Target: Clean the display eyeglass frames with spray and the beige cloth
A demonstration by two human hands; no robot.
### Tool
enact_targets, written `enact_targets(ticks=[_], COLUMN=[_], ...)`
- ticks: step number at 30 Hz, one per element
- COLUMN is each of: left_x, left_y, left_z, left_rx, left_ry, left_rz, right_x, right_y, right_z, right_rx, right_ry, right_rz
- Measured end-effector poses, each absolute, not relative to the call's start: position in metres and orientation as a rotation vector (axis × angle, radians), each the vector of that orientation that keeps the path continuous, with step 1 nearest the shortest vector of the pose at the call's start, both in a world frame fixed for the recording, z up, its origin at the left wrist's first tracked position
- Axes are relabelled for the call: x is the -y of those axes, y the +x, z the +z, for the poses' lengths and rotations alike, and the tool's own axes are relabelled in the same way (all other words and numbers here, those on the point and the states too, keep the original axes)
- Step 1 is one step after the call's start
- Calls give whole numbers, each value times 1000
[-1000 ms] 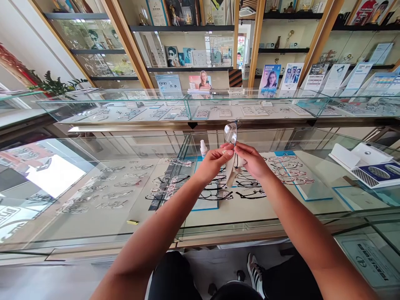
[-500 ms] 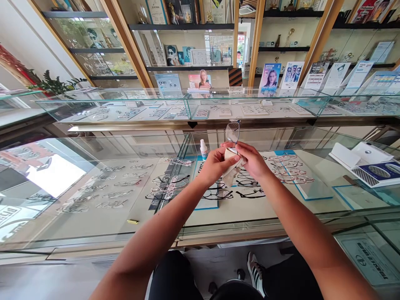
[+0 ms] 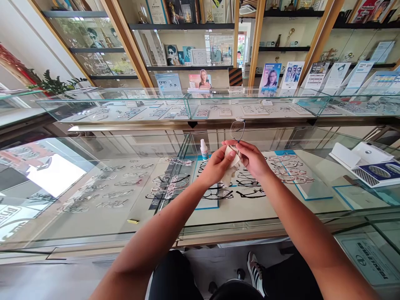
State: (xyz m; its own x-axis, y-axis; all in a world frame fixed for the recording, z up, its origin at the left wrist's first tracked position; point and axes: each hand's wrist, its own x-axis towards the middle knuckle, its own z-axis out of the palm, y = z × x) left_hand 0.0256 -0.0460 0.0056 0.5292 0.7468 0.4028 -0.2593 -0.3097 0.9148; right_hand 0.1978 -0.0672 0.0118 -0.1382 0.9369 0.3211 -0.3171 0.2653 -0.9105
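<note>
A pair of eyeglasses (image 3: 237, 130) is held up above the glass counter, one lens standing clear over my fingers. My left hand (image 3: 218, 164) is closed on a pale beige cleaning cloth (image 3: 230, 168), its thumb pressing the cloth against the covered part of the glasses. My right hand (image 3: 252, 157) pinches the glasses near their middle, with its fingertips close to the left hand's. The other lens is hidden by cloth and fingers. Just left of my hands, a small white spray bottle (image 3: 203, 149) stands upright on the counter.
Several rows of eyeglass frames (image 3: 218, 193) lie in the glass display counter (image 3: 175, 231) beneath my hands. An open white box (image 3: 371, 164) rests at the right. A small yellow object (image 3: 133, 221) lies near the front left. Behind runs another glass showcase (image 3: 150, 111).
The glasses have shifted slightly right and tilted, so the exposed lens now sits at a different angle. The cloth is bunched differently under my left thumb.
</note>
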Motion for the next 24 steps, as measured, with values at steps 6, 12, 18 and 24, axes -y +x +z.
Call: enact_targets(ticks=[6, 12, 18, 24], left_x=[44, 41, 49, 53], left_y=[20, 19, 23, 28], left_z=[9, 9, 9, 9], left_rx=[-406, -416, -540, -476], left_ry=[1621, 1619, 1640, 1523], left_rz=[964, 953, 1152, 1192], right_x=[65, 66, 70, 75], right_y=[195, 195, 192, 187], right_z=[14, 15, 15, 13], right_rx=[1170, 1150, 1221, 1384], right_ry=[-601, -587, -606, -633], right_rz=[1245, 1301, 1286, 1131])
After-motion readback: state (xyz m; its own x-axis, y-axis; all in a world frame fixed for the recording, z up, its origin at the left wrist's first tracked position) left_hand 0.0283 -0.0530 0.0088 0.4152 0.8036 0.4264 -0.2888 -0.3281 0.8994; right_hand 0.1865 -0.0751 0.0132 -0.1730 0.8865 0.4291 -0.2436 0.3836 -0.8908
